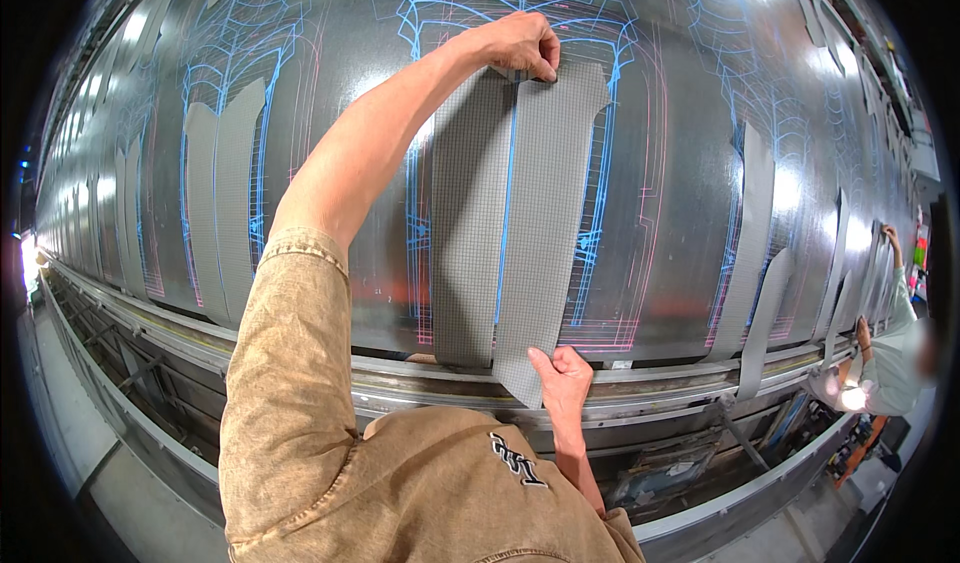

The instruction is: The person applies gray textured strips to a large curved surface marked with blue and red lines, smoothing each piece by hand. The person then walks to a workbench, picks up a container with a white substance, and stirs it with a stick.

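Note:
My left hand (530, 48) reaches to the top of a long grey gridded sheet piece (548, 213), pinching its upper edge. My right hand (556, 373) grips the same piece near its lower end, which hangs over the front rail. Just left of it a second gridded piece (460, 263) lies on the dark metal surface (360, 293), partly in the shadow of my left arm. Blue and pink printed outlines surround both pieces.
More grey pieces (230, 213) lie on printed patterns left and right (740, 243). A metal rail (670, 373) runs along the front edge, over a framework below. At the far right a co-worker (885, 373) has both hands on strips at the surface.

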Available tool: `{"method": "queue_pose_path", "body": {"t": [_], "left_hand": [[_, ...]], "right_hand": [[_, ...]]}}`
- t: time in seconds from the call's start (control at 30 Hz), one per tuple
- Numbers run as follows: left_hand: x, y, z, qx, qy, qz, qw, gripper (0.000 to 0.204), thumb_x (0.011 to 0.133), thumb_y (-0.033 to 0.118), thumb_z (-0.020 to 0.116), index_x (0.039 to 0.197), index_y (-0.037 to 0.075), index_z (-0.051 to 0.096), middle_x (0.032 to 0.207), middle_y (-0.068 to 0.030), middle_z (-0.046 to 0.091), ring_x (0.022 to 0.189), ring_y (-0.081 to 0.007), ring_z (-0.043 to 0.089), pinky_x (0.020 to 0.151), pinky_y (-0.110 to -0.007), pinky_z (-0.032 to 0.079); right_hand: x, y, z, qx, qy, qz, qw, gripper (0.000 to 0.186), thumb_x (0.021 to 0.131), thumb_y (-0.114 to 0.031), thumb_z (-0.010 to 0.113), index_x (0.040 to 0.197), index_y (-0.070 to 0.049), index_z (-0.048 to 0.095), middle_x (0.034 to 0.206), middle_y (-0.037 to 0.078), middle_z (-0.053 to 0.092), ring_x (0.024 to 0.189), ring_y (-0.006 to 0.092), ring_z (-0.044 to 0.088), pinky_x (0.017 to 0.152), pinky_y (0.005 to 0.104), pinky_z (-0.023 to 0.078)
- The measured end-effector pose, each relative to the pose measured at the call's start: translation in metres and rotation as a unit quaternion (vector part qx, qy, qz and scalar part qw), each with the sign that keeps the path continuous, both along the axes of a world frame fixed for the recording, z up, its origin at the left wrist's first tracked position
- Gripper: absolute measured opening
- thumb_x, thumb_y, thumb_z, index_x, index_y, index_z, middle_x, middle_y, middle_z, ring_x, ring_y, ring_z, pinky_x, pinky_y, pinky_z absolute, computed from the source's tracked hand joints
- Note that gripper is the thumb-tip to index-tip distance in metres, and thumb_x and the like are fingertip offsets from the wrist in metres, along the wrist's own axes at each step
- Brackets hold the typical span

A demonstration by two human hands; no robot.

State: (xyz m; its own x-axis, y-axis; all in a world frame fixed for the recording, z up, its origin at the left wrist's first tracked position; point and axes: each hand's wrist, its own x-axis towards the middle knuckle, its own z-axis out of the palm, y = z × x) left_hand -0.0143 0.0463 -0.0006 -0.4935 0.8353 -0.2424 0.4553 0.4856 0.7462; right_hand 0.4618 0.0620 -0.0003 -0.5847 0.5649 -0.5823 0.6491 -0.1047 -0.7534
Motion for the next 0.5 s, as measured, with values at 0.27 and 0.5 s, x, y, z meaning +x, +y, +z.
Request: {"method": "queue_pose_path", "body": {"t": [0.27,0.5], "left_hand": [[0.0002,0.0004,-0.0016,0.011,0.006,0.002,1.0,0.016,0.073,0.017,0.083,0.082,0.007,0.075,0.077,-0.0048,0.071,0.075,-0.0162,0.067,0.073,-0.031,0.054],[0.0032,-0.0039,-0.0042,0.036,0.01,0.007,0.999,0.015,0.074,0.017,0.082,0.081,0.007,0.075,0.076,-0.0043,0.071,0.074,-0.0155,0.067,0.073,-0.031,0.054]], "right_hand": [[-0.005,-0.0011,0.0076,0.034,0.009,0.009,0.999,0.037,0.081,-0.005,0.08,0.063,-0.006,0.047,0.059,-0.01,0.037,0.056,0.0007,0.028,0.047,0.0215,0.021],[-0.0005,-0.0016,0.0019,0.013,0.007,-0.006,1.0,0.037,0.081,-0.009,0.08,0.063,-0.004,0.049,0.058,-0.009,0.038,0.056,0.002,0.029,0.046,0.0229,0.023]]}}
